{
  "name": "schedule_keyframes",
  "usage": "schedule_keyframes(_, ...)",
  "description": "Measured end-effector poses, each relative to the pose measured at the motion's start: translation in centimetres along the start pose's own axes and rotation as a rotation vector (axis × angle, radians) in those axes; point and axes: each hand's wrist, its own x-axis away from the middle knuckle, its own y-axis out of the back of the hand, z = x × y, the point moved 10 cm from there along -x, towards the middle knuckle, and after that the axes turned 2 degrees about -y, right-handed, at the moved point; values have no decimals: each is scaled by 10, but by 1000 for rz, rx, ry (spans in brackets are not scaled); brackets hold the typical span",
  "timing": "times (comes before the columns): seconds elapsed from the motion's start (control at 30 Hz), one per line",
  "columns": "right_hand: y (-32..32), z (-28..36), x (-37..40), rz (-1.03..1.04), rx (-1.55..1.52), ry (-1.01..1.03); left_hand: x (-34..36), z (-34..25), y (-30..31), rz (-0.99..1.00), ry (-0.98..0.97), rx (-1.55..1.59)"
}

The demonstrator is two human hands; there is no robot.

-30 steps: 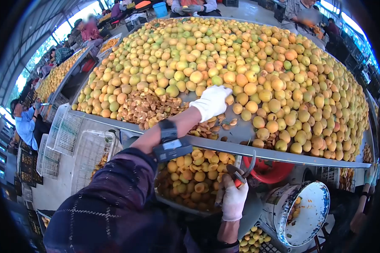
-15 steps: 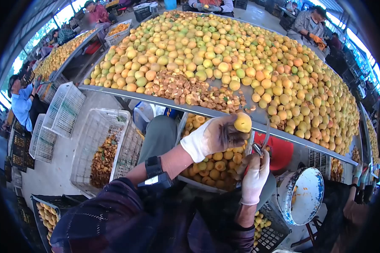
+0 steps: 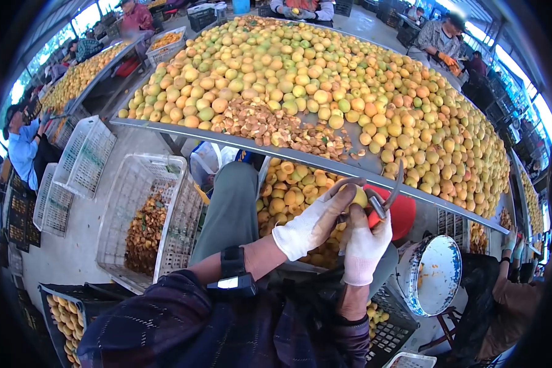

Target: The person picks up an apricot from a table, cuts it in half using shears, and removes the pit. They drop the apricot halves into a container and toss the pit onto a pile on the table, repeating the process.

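My left hand (image 3: 318, 222), in a white glove with darkened fingers, is closed around a yellow fruit (image 3: 360, 197) just below the table's front edge. Right beside it, my right hand (image 3: 368, 240), gloved too, grips a tool with a red handle and a curved metal blade (image 3: 397, 184) that points up. The fingertips of both hands meet near the fruit. Beneath them a crate holds many orange-yellow fruits (image 3: 288, 199), partly covered by my hands. Brown pits and scraps (image 3: 270, 127) lie in a heap near the edge of the metal table (image 3: 227, 140).
Whole fruits (image 3: 276, 67) cover much of the table. A white crate (image 3: 176, 214) with brown scraps stands at the left. A white bucket (image 3: 405, 276) and a red container (image 3: 405, 218) are at the right. Other people work around the hall.
My left hand has lowered the fruit toward my right hand, and the two now touch. The blade has come up above the hands. The whole view has shifted slightly.
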Motion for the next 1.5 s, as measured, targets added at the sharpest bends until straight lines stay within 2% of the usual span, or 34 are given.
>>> schedule_keyframes(0.07, 3, 1, -1, 55, 16, 47, 2, 0, -4, 47, 41, 25)
schedule_keyframes(0.13, 5, -6, 8, 66, -66, -189, 4, 3, -2, 88, 69, 69)
schedule_keyframes(0.17, 10, -5, 12, 48, -108, -220, 1, 6, 5, 79, 69, 67)
schedule_keyframes(0.2, 19, 3, 13, 50, 8, -130, -3, 12, 10, 84, 86, 220)
schedule_keyframes(0.23, 25, 1, 16, 53, 22, -148, -4, 14, 12, 88, 104, 374)
schedule_keyframes(0.27, 29, -1, 19, 50, 35, -163, -2, 16, 15, 82, 107, 374)
schedule_keyframes(0.33, 31, -6, 29, 115, 66, -164, 0, 12, -1, 203, 109, 466)
schedule_keyframes(0.4, 23, 2, 35, 193, 456, 109, 5, 13, -5, 254, 119, 467)
schedule_keyframes(0.57, 22, -7, 38, 205, 590, 109, 8, 21, -1, 271, 146, 401)
schedule_keyframes(0.7, 22, -7, 38, 213, 566, 93, 10, 29, 6, 275, 181, 297)
schedule_keyframes(1.0, 21, -2, 42, 261, 576, 50, 15, 39, -16, 308, 220, 507)
schedule_keyframes(1.1, 22, -1, 41, 289, 608, 54, 17, 39, -12, 218, 209, 454)
schedule_keyframes(1.2, 27, -2, 43, 306, 584, 31, 22, 37, -10, 250, 269, 406)
schedule_keyframes(1.23, 27, -6, 45, 378, 613, -31, 19, 31, -5, 249, 274, 407)
schedule_keyframes(1.3, 27, -18, 47, 486, 674, -81, 15, 25, -1, 443, 269, -199)
schedule_keyframes(1.33, 28, -19, 48, 484, 674, -81, 16, 26, -2, 445, 269, -200)
schedule_keyframes(1.4, 38, -39, 54, 364, 370, -442, 16, 30, 3, 344, 275, -219)
schedule_keyframes(1.43, 34, -41, 54, 341, 303, -327, 18, 31, 3, 276, 233, -184)
schedule_keyframes(1.47, 36, -46, 53, 243, 238, -291, 29, 38, -1, 194, 308, -12)
schedule_keyframes(1.5, 40, -55, 49, 210, 279, -157, 37, 46, -10, 176, 307, 207)
